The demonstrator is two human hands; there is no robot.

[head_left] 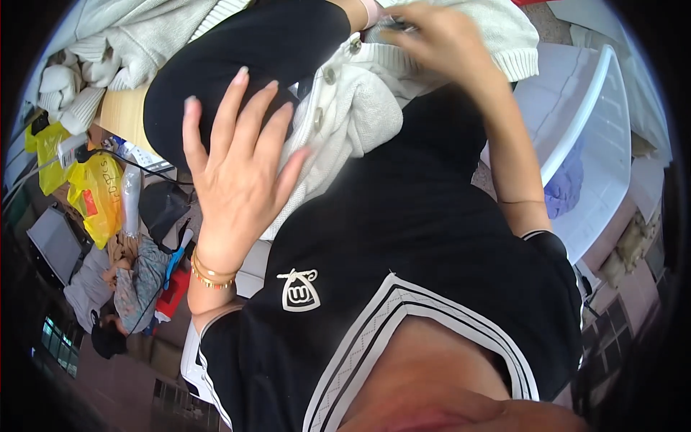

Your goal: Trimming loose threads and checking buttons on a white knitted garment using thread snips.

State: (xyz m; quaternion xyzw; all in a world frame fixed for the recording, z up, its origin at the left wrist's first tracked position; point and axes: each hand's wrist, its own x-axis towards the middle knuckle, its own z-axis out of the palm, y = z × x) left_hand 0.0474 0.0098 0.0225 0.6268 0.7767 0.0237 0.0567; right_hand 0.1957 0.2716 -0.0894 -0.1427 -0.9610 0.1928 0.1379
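A cream knitted cardigan (pixel 356 119) lies across my lap and black-clad legs, its front edge lined with several dark buttons (pixel 330 75). My left hand (pixel 241 169) hovers over the dark trouser leg beside that buttoned edge. Its fingers are spread and hold nothing; beaded and gold-coloured bracelets circle the wrist. Farther up, my right hand (pixel 443 43) is bent over the far part of the cardigan, slightly blurred. Its fingers curl around a small dark object (pixel 400 26), mostly hidden, whose kind I cannot make out.
To the right stands a translucent plastic tub (pixel 608 108) with purple cloth (pixel 565 183) inside. More cream knitwear (pixel 119 61) lies at upper left on a wooden surface (pixel 121 119). Yellow bags (pixel 97 198), a black cable (pixel 137 162) and another person (pixel 137 288) are at left.
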